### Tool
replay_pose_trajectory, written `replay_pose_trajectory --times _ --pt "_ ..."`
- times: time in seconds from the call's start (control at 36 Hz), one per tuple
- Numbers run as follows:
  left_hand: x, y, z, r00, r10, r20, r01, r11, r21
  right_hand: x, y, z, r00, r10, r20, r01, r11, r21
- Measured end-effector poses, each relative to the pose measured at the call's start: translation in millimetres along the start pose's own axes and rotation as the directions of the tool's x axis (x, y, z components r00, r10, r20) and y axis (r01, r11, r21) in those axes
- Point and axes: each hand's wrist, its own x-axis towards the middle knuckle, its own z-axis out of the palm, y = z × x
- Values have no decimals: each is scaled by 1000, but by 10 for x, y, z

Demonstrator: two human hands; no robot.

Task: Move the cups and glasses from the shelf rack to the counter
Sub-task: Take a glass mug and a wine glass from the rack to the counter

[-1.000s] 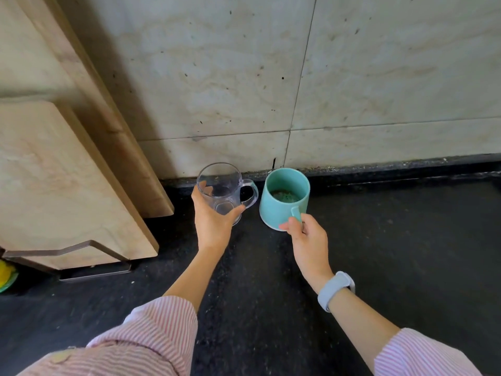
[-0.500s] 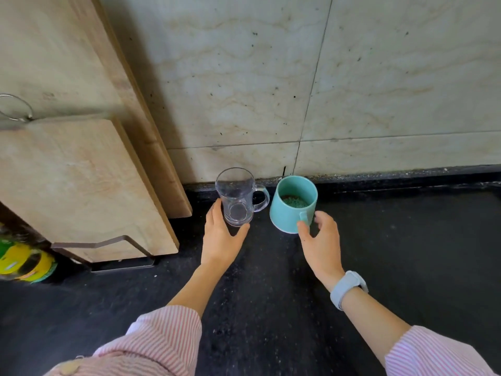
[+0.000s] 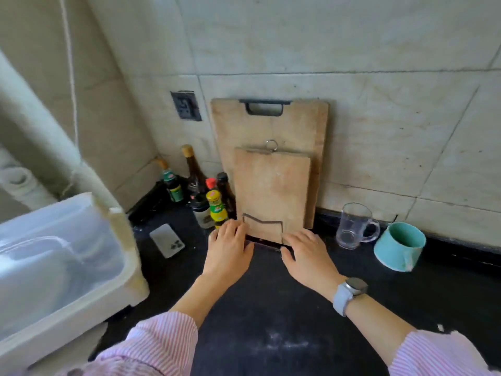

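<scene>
Now cups (image 3: 376, 233) R of hands (image 3: 268, 251).

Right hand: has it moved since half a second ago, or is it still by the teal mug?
Yes. The right hand has left the teal mug and gone left, past the clear glass mug, to the wire stand under the cutting boards.
</scene>
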Motion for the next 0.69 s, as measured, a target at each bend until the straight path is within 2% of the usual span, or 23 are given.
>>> replay_pose_trajectory --times 0.08,0.19,0.28,0.33,0.44,0.56,0.61,0.69 --pt "-721 -573 -504 990 -133 -45 136 988 72 -170 -801 109 982 -180 54 178 983 39" --pt "-1948 -1193 -1176 937 -319 -142 334 938 98 -626 -1956 302 920 -385 75 375 920 113" --pt "-3005 -1525 -1667 871 -448 -200 477 869 134 -1132 -2870 499 841 -529 113 509 845 165" --pt "-3739 -1699 -1981 822 -520 -231 560 811 168 -1503 -3485 666 756 -640 139 615 767 185" --pt "-5205 -1916 -2604 694 -643 -324 714 673 193 -2297 -4671 982 561 -812 163 774 584 246" --pt "-6550 -1981 -3097 514 -748 -419 851 506 140 -3125 -5679 1205 363 -915 177 859 402 317" --pt "-7146 -1955 -3308 427 -780 -457 894 439 88 -3546 -6106 1288 294 -940 175 870 339 359" --pt "-7947 -1906 -3609 321 -794 -517 947 281 156 -4146 -6674 1382 209 -966 153 867 255 428"
